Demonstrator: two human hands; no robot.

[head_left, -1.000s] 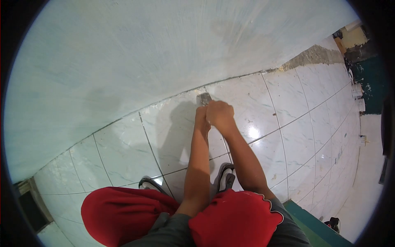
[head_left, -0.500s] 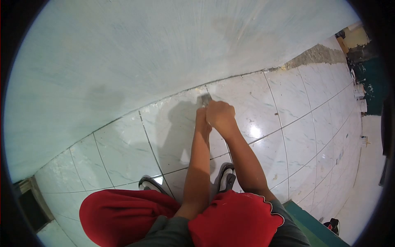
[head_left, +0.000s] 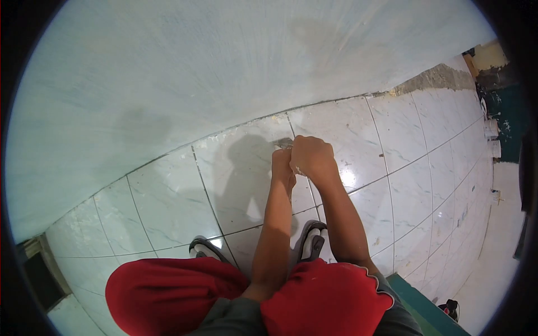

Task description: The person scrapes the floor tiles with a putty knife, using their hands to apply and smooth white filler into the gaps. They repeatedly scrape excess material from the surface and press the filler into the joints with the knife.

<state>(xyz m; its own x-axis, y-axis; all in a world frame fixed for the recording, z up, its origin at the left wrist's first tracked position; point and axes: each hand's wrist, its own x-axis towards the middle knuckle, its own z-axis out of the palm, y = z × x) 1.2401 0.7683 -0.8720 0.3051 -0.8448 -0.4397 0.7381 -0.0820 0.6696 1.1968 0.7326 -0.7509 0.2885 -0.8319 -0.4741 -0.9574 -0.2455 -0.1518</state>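
Note:
My left hand (head_left: 281, 163) and my right hand (head_left: 312, 158) are closed side by side over the tiled floor (head_left: 246, 185), near the foot of the wall. A small scraper (head_left: 283, 142) with a flat grey metal blade sticks out just beyond my knuckles. Its handle is hidden inside my fists. Pale crumbs and smears mark the tiles along the wall base ahead of the blade.
The pale bluish wall (head_left: 196, 67) rises ahead and leaves a dark seam at the floor. A rough grey patch (head_left: 434, 78) lies at the far right. White containers (head_left: 493, 147) stand beyond it. My sandalled feet (head_left: 311, 239) are close below my hands.
Both hands have shifted slightly right and a little back from the wall. The blade has turned from pointing toward the wall to lying more sideways, pointing left.

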